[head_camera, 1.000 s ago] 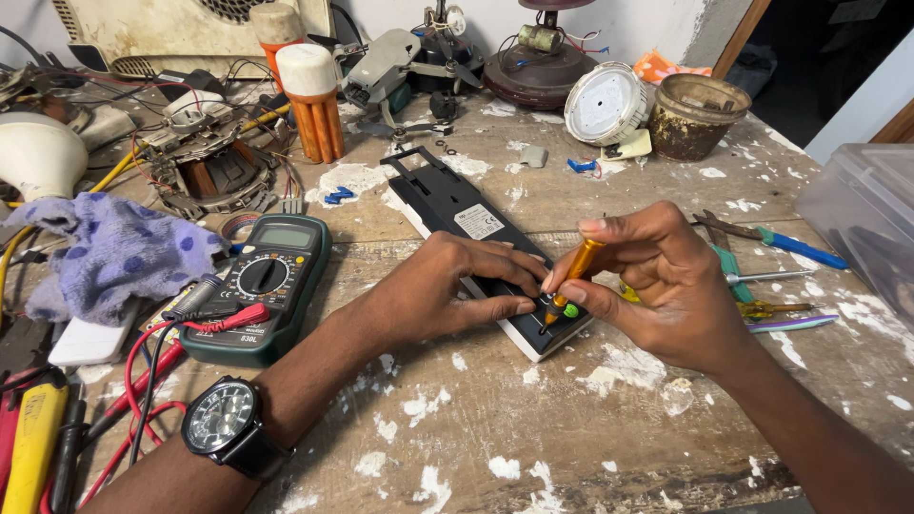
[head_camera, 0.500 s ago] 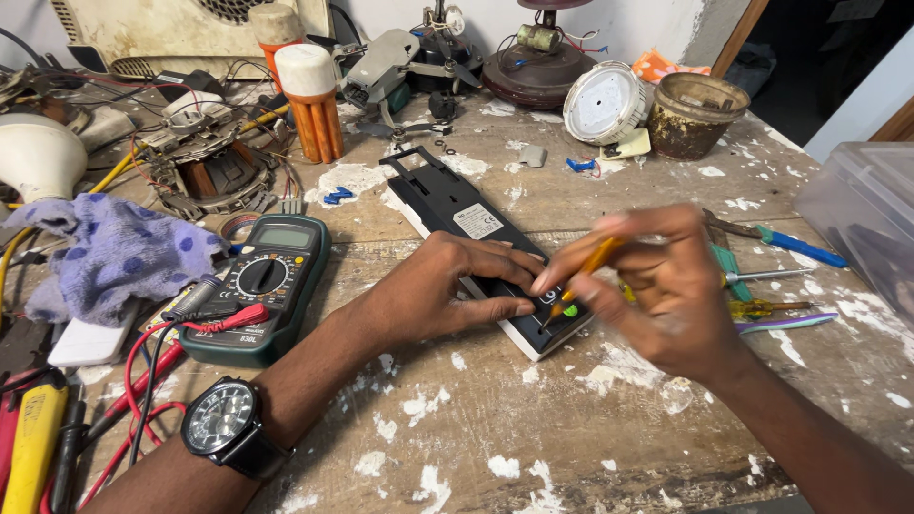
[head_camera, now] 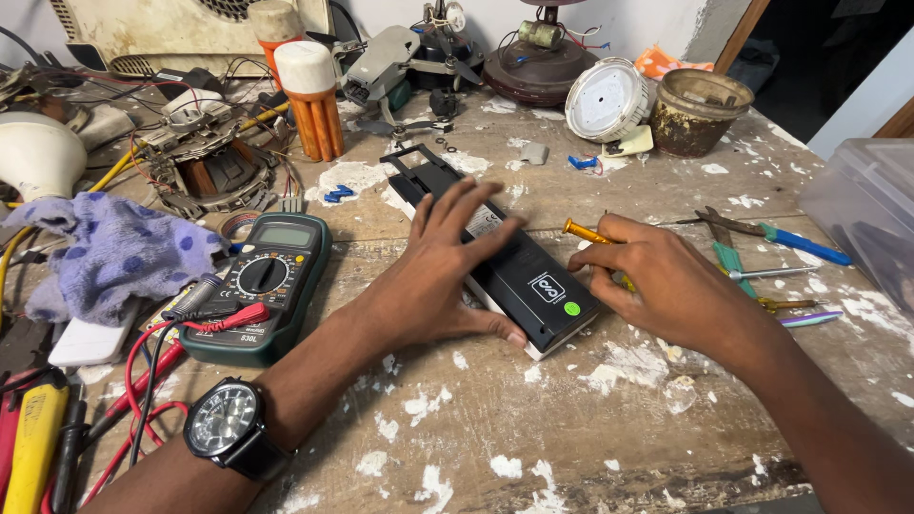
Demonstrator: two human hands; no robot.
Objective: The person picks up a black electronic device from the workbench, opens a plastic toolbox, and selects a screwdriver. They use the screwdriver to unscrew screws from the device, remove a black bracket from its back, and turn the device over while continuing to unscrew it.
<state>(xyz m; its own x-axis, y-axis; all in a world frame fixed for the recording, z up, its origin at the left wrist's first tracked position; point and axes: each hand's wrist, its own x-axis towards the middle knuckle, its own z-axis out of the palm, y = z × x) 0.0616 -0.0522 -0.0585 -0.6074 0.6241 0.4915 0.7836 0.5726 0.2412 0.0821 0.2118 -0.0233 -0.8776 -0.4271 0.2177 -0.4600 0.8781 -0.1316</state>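
We see the multimeter's point(head_camera: 266, 286) grey rectangular screen point(head_camera: 283, 234) left of the black device point(head_camera: 514, 266); on that device sit a white label point(head_camera: 486, 221), a white-edged square mark point(head_camera: 546, 287) and a round green sticker point(head_camera: 571, 308)

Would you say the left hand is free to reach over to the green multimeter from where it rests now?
Probably yes: the left hand rests flat on the black device, gripping nothing, and the multimeter lies just beside its wrist with bare tabletop between; only the red probe lead crosses its front.

L hand point(head_camera: 447, 271) flat, fingers spread; R hand point(head_camera: 666, 286) curled.
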